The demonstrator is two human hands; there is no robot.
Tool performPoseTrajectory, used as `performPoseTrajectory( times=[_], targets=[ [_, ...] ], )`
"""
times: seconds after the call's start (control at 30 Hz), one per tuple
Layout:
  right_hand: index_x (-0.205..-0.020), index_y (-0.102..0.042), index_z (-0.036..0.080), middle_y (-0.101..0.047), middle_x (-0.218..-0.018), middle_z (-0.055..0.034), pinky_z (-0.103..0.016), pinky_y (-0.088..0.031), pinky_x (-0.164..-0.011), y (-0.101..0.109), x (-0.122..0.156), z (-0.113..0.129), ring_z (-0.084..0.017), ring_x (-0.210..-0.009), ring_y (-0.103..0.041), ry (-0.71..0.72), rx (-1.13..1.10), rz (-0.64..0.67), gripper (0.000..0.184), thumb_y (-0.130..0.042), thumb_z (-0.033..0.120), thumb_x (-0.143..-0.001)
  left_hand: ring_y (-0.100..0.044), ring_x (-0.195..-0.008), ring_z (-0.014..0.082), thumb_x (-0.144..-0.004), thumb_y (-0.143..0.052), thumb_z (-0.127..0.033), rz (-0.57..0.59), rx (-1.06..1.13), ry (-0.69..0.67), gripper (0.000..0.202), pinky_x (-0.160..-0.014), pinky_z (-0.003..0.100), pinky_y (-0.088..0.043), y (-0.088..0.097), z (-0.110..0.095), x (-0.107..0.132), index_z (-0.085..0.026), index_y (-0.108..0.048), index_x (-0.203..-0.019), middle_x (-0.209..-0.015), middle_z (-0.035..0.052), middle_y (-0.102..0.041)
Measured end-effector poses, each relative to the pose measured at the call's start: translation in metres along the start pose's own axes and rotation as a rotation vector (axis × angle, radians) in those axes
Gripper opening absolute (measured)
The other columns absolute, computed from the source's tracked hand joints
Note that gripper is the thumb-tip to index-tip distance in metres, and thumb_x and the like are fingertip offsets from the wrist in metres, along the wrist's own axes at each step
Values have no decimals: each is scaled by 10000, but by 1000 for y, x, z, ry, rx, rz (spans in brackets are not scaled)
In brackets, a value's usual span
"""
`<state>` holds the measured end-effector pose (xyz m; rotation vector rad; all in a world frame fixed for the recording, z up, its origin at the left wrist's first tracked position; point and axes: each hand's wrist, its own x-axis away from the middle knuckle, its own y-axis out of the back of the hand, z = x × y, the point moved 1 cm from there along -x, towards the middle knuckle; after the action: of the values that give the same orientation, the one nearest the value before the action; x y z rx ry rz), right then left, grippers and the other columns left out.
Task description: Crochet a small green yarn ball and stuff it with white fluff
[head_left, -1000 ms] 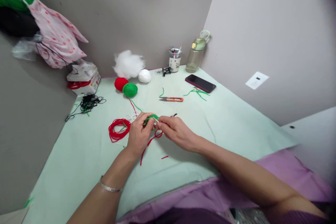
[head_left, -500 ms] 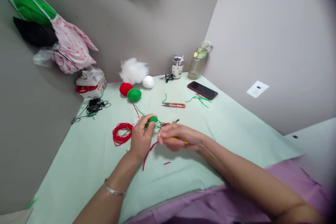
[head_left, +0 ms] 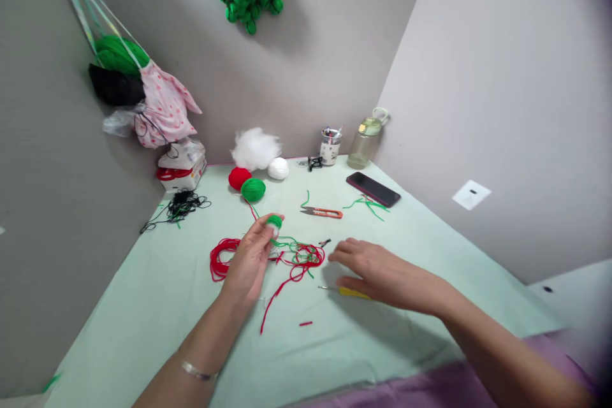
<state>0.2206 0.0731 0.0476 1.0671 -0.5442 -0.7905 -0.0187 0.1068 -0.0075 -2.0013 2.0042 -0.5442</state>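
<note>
My left hand (head_left: 248, 261) pinches a small green crocheted piece (head_left: 274, 223) between thumb and fingers, lifted a little above the pale green table (head_left: 143, 312). Green and red yarn strands (head_left: 299, 256) trail from it onto the table. To the right, my right hand (head_left: 377, 271) hovers flat with its fingers stretched out and nothing in them. A yellow-handled crochet hook (head_left: 347, 291) lies on the table just beneath that hand. A loop of red yarn (head_left: 220, 258) rests left of my left hand.
Red (head_left: 239, 177), green (head_left: 253, 189) and white (head_left: 278, 168) yarn balls, white stuffing (head_left: 255, 148), orange snips (head_left: 322, 211), a phone (head_left: 373, 189), a pen jar (head_left: 329, 146) and a bottle (head_left: 364, 142) stand further back. Black thread (head_left: 179, 207) and a box (head_left: 182, 169) sit at the left wall.
My right hand let go of the crochet hook, which now lies on the table, and moved right with fingers spread. My left hand lifted the green piece. The camera tilted up.
</note>
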Motion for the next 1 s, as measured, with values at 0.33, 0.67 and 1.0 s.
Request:
performPoseTrajectory(
  times=[0.33,0.67,1.0],
  targets=[
    [-993,-614,164,-610,-787,17,-235,-388,-595,-48,-94,30,-104,-642,-515,-121,-1310,-71,396,-799,435,-772,-694,-912,205,-736,-828,-389,-9,34,46,405,-752,288,-538,-10,5,5,-212,-743,-1090,-1034,66,-767],
    [-763,-640,152,-381,-551,80,-241,-194,-510,-48,-79,12,-81,-522,-277,-174,-1239,-125,512,-668,654,-862,-648,-737,141,-764,-814,-359,-41,-78,-96,297,-775,277,-525,-8,12,3,-195,-699,-984,-839,-5,-715],
    [-581,-456,197,-368,-558,72,-245,-204,-528,-45,-84,15,-82,-548,-265,-225,-1058,-308,525,-715,601,-793,-696,-841,158,-764,-844,-360,73,-169,-139,308,-815,284,-567,-6,9,5,-203,-638,-932,-876,-5,-699]
  ],
)
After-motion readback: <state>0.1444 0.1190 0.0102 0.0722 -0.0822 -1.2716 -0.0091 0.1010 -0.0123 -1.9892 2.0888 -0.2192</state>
